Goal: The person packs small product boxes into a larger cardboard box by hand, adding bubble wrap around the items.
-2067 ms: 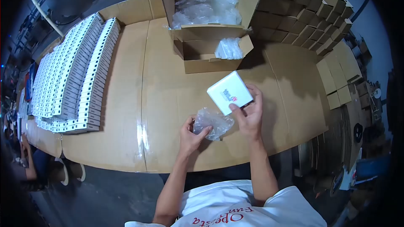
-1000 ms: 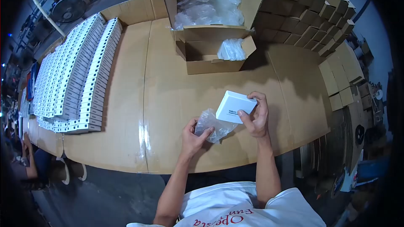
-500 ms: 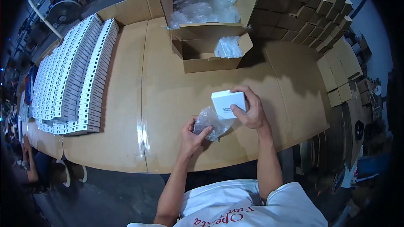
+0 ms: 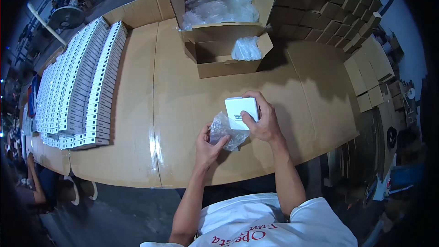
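Note:
Between the thumb and fingers of my right hand (image 4: 261, 118) is a small white box (image 4: 238, 107) with dark printing on its face. My left hand (image 4: 209, 145) pinches a clear bubble-wrap bag (image 4: 222, 130) just below and left of the box. The box's lower edge overlaps the mouth of the bag. Beyond my hands stands an open cardboard carton (image 4: 228, 69), and at its right end sits a bubble-wrapped white box (image 4: 247, 49).
Long stacked rows of white boxes (image 4: 75, 82) fill the table's left side. Behind the carton, a larger cardboard box (image 4: 266, 0) holds loose bubble-wrap bags (image 4: 219, 4). Folded brown cartons (image 4: 334, 13) are piled at the back right. Another person's arm (image 4: 34, 178) shows at far left.
My right hand has brought the white box slightly left, closer over the bag, and turned its printed face more toward me. My left hand stays nearly in place with the bag.

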Available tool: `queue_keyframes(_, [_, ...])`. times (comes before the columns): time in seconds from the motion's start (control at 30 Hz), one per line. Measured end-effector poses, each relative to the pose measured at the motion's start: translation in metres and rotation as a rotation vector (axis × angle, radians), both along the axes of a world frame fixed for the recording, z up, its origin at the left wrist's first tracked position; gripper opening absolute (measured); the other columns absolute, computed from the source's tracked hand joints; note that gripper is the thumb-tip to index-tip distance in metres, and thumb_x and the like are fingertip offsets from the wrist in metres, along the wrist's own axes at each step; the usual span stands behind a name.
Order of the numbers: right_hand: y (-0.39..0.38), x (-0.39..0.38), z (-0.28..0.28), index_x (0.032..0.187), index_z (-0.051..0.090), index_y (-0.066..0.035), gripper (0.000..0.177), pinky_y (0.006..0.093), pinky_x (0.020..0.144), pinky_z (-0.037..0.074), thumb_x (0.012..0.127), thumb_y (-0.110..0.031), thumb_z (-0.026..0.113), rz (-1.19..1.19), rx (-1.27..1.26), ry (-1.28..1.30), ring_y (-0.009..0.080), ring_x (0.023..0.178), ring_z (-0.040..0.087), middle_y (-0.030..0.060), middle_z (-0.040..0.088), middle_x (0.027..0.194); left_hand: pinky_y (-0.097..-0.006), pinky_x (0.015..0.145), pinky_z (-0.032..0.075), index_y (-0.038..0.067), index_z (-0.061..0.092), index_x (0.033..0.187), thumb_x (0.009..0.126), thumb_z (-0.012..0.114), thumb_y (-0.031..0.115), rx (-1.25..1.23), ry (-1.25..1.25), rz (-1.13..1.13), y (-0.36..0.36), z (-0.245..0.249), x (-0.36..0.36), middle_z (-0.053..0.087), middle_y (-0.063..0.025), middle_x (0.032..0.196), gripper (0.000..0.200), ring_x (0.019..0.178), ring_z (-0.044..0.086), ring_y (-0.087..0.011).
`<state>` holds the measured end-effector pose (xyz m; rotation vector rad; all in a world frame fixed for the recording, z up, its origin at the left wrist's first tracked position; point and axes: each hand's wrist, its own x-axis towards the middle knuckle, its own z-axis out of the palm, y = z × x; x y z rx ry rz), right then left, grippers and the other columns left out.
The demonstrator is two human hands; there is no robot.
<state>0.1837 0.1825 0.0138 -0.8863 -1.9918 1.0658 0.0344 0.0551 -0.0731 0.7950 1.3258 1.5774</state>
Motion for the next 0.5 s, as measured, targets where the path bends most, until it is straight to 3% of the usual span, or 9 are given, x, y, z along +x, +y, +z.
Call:
queue_keyframes(0.1, [0.007,0.001,-0.010,0.123,0.055,-0.003,0.040,0.0306,0.085,0.051,0.085,-0.003,0.069,0.114,-0.242,0.070,0.0144,0.099,0.061,0.0076,0.064,0.108,-0.0300,0.089,0.054,-0.003,0.054,0.128,0.081,0.081,0.003,0.002,0.008,-0.011,0.001,-0.001,0.000,0.068,-0.0104,0.112,0.054,0.101,0.066,-0.0163])
queue_keyframes(0.2, [0.006,-0.008,-0.020,0.121,0.056,-0.003,0.038,0.0312,0.080,0.052,0.086,-0.007,0.072,0.052,-0.155,0.163,0.0146,0.090,0.063,0.0091,0.066,0.099,-0.0303,0.091,0.054,-0.003,0.053,0.130,0.082,0.081,0.002,-0.001,0.009,-0.014,0.000,-0.002,-0.001,0.067,-0.0111,0.114,0.056,0.103,0.066,-0.0169])
queue_keyframes(0.3, [0.007,-0.009,-0.028,0.124,0.054,-0.003,0.041,0.0290,0.080,0.051,0.089,-0.009,0.073,0.094,-0.295,0.297,0.0115,0.092,0.060,0.0061,0.064,0.102,-0.0304,0.091,0.053,-0.003,0.053,0.131,0.082,0.080,0.002,-0.012,0.006,-0.014,0.001,-0.002,-0.001,0.067,-0.0113,0.115,0.057,0.104,0.066,-0.0175])
queue_keyframes(0.5, [0.009,-0.009,-0.044,0.125,0.051,-0.004,0.043,0.0269,0.078,0.049,0.090,-0.012,0.074,0.132,-0.320,0.282,0.0096,0.093,0.058,0.0046,0.062,0.102,-0.0326,0.095,0.052,-0.005,0.053,0.134,0.085,0.078,0.005,-0.005,-0.043,-0.034,0.000,-0.010,-0.005,0.066,-0.0122,0.118,0.056,0.106,0.065,-0.0190])
